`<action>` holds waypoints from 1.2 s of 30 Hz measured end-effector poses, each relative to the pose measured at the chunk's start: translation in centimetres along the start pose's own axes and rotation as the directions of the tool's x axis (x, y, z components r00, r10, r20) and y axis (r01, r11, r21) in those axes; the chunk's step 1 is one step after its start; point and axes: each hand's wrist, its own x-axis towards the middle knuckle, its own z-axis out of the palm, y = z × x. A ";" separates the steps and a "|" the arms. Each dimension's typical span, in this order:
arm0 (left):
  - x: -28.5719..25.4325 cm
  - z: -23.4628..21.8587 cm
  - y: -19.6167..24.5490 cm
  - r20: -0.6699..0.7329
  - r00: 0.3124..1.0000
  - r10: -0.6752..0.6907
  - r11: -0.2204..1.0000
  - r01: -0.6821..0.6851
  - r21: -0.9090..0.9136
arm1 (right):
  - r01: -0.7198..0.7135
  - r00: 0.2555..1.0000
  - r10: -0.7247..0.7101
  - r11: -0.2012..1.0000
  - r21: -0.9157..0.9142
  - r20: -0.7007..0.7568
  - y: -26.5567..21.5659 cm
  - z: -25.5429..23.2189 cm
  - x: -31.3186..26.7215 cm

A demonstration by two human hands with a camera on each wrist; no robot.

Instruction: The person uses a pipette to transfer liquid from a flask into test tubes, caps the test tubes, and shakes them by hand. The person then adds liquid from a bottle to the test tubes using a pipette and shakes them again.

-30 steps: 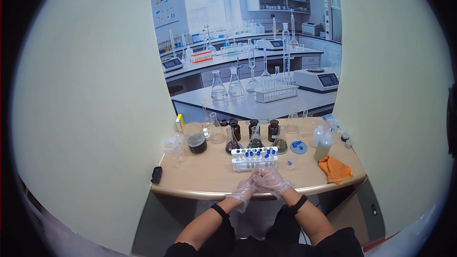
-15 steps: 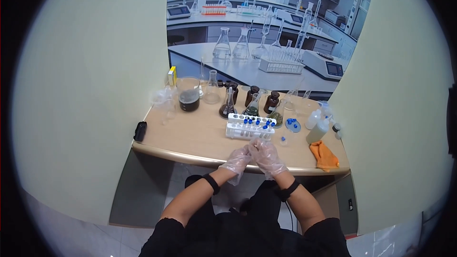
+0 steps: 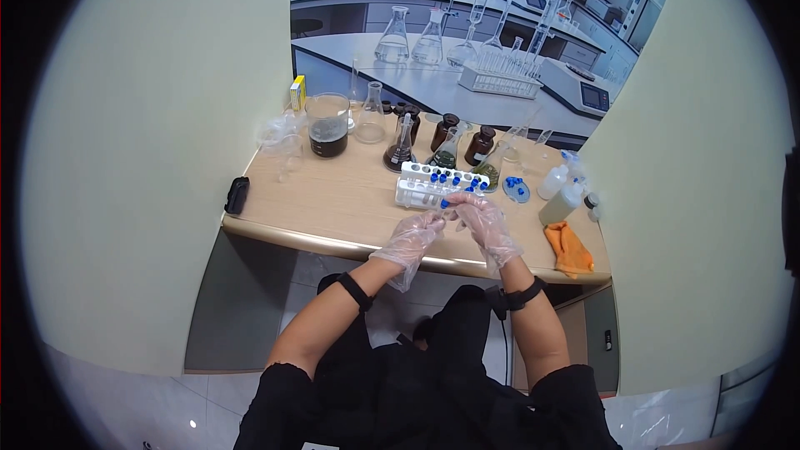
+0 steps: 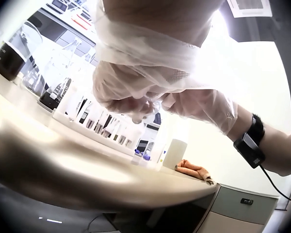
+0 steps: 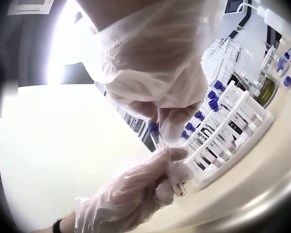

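head view, capped tube (image 3: 445, 203) in hands (image 3: 414, 239) (image 3: 483, 223), white rack (image 3: 421, 192) before flasks (image 3: 400, 155)

OK so we're doing a headcount: two gloved hands, one left hand (image 3: 413, 239) and one right hand (image 3: 483, 223), and between them we get one blue-capped tube (image 5: 180, 190). We see one white rack (image 3: 410, 187), and we make it at least six capped tubes (image 5: 213, 104) in there, maybe more. Then it's three flasks with dark or greenish contents (image 3: 400, 155), at least one clear flask (image 3: 370, 127), one beaker (image 3: 328, 143), three brown bottles (image 3: 481, 147), two pale plastic bottles (image 3: 562, 207), one orange cloth (image 3: 569, 250), one yellow box (image 3: 297, 94) and two black wristbands (image 3: 356, 291). One round dish (image 3: 520, 198) holds several loose blue caps (image 3: 511, 184), too bunched up for us to count.
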 end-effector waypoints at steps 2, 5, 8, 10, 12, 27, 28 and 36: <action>-0.3 -0.1 0.1 0.005 1.000 -0.019 0.996 0.019 -0.087 | -0.001 1.000 0.001 1.000 0.018 0.008 -0.2 0.2 0.2; -0.8 -0.5 1.4 0.007 0.999 -0.032 0.992 0.032 -0.126 | -0.052 0.998 0.050 0.997 -0.063 -0.035 -1.2 0.5 0.5; -1.8 -1.0 3.2 -0.010 0.998 0.062 0.977 -0.058 0.207 | -0.152 0.988 0.142 0.952 -0.266 -0.056 -2.1 0.8 0.7; -2.1 -1.1 3.6 -0.036 0.999 0.027 0.986 -0.020 0.166 | -0.083 0.996 0.080 0.978 -0.191 -0.025 -2.1 1.0 0.5; -2.0 -1.3 3.8 -0.007 1.000 -0.015 0.997 0.016 0.078 | -0.031 0.999 0.033 0.986 -0.165 0.009 -1.7 0.8 1.0; -1.3 -1.4 2.4 -0.113 0.967 0.226 0.860 -0.144 0.489 | 0.080 0.997 -0.077 0.960 -0.267 0.021 -2.2 1.9 1.9; -1.2 -1.5 2.5 -0.114 0.974 0.194 0.912 -0.137 0.386 | 0.112 0.994 -0.107 0.927 -0.358 0.034 -3.3 2.0 2.1; -2.1 -3.3 1.1 -0.316 0.949 -0.008 0.999 0.020 0.036 | 0.431 0.727 -0.682 0.542 -0.721 -0.078 -4.2 2.0 7.5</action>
